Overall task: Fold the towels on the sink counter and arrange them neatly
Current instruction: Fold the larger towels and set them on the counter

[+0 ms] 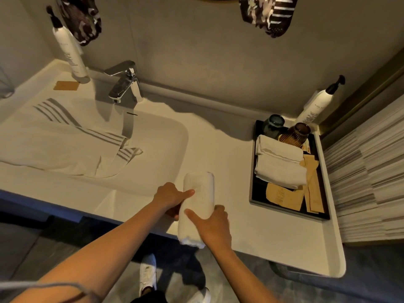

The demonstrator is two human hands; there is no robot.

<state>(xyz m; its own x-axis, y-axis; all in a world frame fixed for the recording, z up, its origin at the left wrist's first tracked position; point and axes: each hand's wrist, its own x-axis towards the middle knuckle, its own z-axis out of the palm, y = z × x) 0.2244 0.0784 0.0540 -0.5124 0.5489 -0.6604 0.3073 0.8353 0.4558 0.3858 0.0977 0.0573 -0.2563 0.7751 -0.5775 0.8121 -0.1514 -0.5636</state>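
A white rolled towel (197,200) lies lengthwise at the counter's front edge, its near end hanging past the edge. My left hand (170,199) grips its left side with the thumb on top. My right hand (211,226) clasps its lower right side. A large white towel with grey stripes (63,141) lies spread and crumpled across the sink basin. Two folded white towels (279,165) are stacked on the black tray (255,193) at the right.
A chrome faucet (125,84) stands behind the basin, with pump bottles at the back left (70,53) and back right (317,106). The tray also holds two glasses (299,133) and tan paper packets (284,196). A tan card (65,85) lies near the left bottle.
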